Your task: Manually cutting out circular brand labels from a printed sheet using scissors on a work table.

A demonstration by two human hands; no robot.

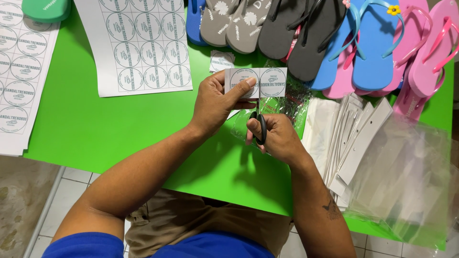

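My left hand pinches a small paper strip printed with two round labels, holding it up over the green table. My right hand grips black-handled scissors, whose blades point up at the strip between the two circles. One cut-out label square lies on the table just behind my left hand.
Two white sheets of round labels lie at the left. A row of blue, grey, black and pink flip-flops lines the far edge. White card headers and clear plastic bags are stacked at the right. A green sandal sits top left.
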